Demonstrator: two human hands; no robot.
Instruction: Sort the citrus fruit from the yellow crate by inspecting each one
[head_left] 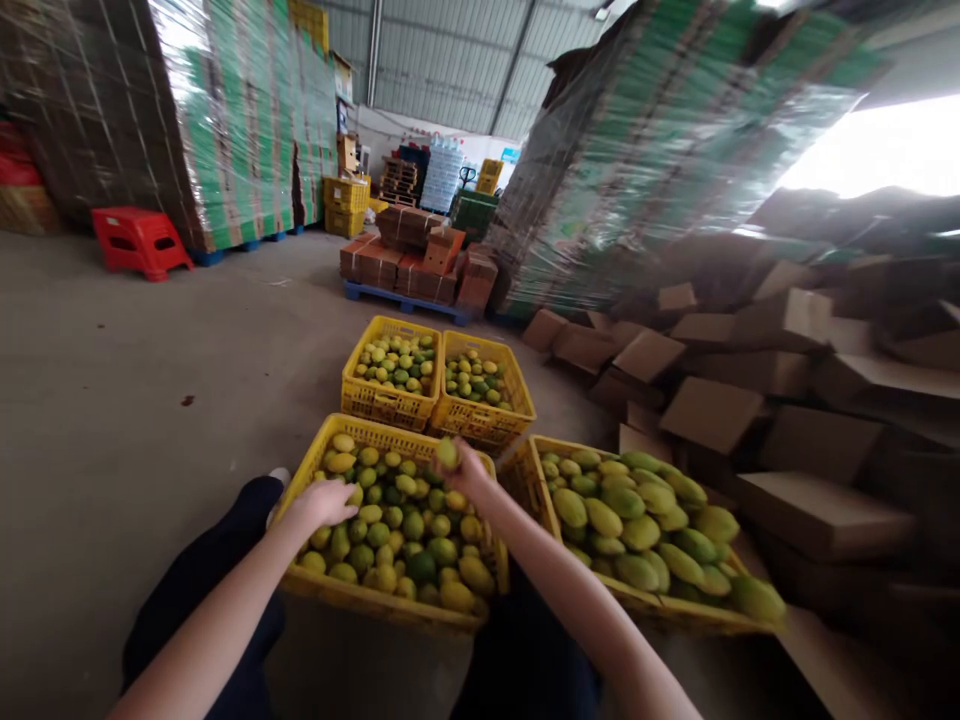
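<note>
Near yellow crate [319,585], between the seated person's knees, heaped with small green-yellow mangoes [405,530]; taken here as the landmark. Left hand [326,500] lies palm-down on the fruit at the crate's left side, fingers curled over a mango, though whether it is actually gripped cannot be told. Right hand [465,470] is raised above the crate's far rim, fingers closed around a single small mango [448,453] held clear of the heap. To the right of the landmark crate, touching it, a second crate [675,610] of larger mangoes [637,520]; beyond its far rim, two further yellow crates [439,405] side by side on the concrete floor [135,400]. Further right, loose cardboard boxes [712,410]; far left, a red stool [139,240].
</note>
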